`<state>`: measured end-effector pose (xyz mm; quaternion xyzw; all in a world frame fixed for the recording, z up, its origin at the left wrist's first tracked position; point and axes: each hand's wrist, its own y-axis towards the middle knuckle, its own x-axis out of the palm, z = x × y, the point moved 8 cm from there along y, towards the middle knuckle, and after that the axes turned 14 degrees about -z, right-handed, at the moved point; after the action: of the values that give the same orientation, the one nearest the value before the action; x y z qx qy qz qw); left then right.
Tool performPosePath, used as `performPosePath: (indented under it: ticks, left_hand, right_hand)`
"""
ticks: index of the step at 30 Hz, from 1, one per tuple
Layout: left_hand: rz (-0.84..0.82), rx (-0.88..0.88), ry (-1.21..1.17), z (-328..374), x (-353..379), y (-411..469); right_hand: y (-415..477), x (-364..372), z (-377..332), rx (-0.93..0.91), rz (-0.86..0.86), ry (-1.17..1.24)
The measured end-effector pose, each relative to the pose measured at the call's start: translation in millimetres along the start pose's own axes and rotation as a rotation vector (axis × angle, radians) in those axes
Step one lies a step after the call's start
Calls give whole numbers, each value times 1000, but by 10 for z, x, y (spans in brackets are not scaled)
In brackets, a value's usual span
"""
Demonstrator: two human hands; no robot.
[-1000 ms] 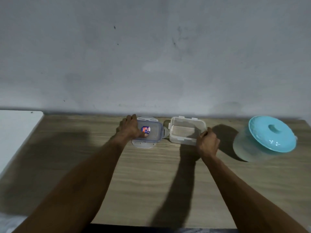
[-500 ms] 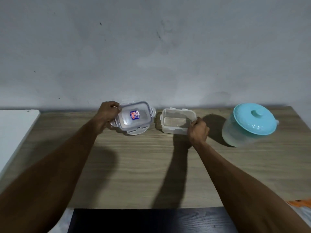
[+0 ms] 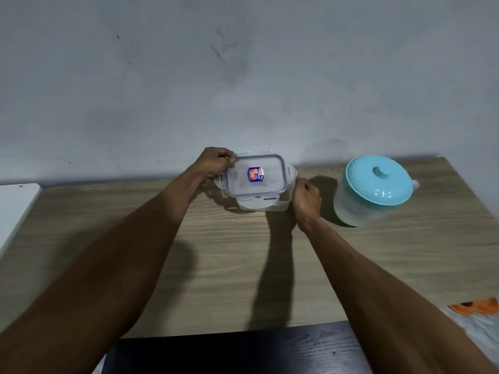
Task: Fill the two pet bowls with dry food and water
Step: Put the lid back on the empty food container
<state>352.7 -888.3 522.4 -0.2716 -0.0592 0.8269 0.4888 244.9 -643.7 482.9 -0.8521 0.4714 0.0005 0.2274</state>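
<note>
Inspection of the head view, centre of frame.

Left hand (image 3: 216, 164): fingers curled round the left corner of a clear lid (image 3: 255, 174) with a blue rim and a small blue and orange sticker. The lid is held face up, slightly tilted, directly over the container. Whether it touches the container's rim cannot be determined.

Container (image 3: 283, 205): clear plastic, rectangular, standing on the wooden table (image 3: 229, 252) near its far edge, at the centre of the frame. The lid covers most of it, so only the near wall and right end are visible. Contents cannot be seen.

Right hand (image 3: 307, 199): just right of the container, fingers curled against its right end, gripping it.

Pitcher (image 3: 359, 209): translucent body with a teal cap (image 3: 378, 182) fitted on top. It stands on the table to the right of centre, near the right hand but apart from it.

Other items: a grey wall (image 3: 243, 76) fills the upper half of the frame. A white surface (image 3: 13, 206) lies at the left edge, a dark surface (image 3: 229, 352) along the bottom edge, and an orange scrap (image 3: 475, 306) at lower right, too small to identify.
</note>
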Motion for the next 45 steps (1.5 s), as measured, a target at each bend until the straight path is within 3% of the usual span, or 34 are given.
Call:
performPosePath:
  ticks: [5,15,20,25,28,32,41,45]
  left_hand:
    - [-23,-12,28,-13,281,165]
    - [84,3,112,-129,330,202]
    - [43,-42,81,-212,374,157]
    - [-20,-88,4,-356,445,64]
    - [-31,-118,-20,-394,466,-12]
    - [-107,-117,-41,-482,514,-56]
    - [-210,-122,-188,-689,638,-57]
    - [-194,-140,-220,-719,653,-34]
  right_hand:
    - [103,-149,84,-60,7,15]
    - [147,-141,157,-77,17,-13]
    - [133,-140,131,-55,26,-59]
    - [132,-95,-169,-222,3,-442]
    - [195,207,-375,-368,-251,-846]
    - [270,576,-359,-396,-557,-1233]
    - [306,727,-358,-423,-599,-1390]
    - [321,746,-358,-467,-540,-1436]
